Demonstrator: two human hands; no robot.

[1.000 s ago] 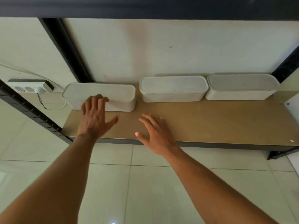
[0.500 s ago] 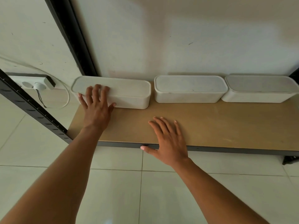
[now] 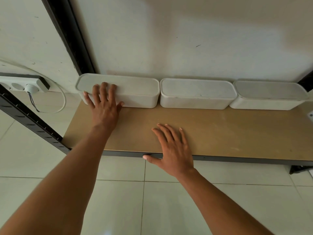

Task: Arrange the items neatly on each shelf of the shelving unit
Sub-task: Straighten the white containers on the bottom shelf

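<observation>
— At the front edge of the shelf [image 3: 220, 131], what is the right hand [image 3: 172, 150] doing?

— It lies flat on the board, fingers straight and spread, holding nothing, with the thumb over the dark front rail [image 3: 245, 161]. One second ago it was hovering above the board. I think it now serves as a support.

— And the left hand [image 3: 105, 107], further in?

— It also grips nothing. Its straight fingers lie over the lid of the left box [image 3: 137, 94] and the thumb touches the front wall. It looks like a push toward the wall [image 3: 186, 39], not a grasp.

— What has changed with this box?

— One second ago it stood more forward than the other two, with a clear gap on its right. Now it is at the back of the shelf, just beside the middle box [image 3: 196, 95]. Whether they touch, I cannot tell. The right box [image 3: 269, 97] has kept its place, close against the middle one.

— So what does this mean for the task?

— The three boxes now make almost one straight row along the wall. In my judgement this shelf is nearly finished. Perhaps a small push to the right remains, then the hands can go to another shelf.
</observation>
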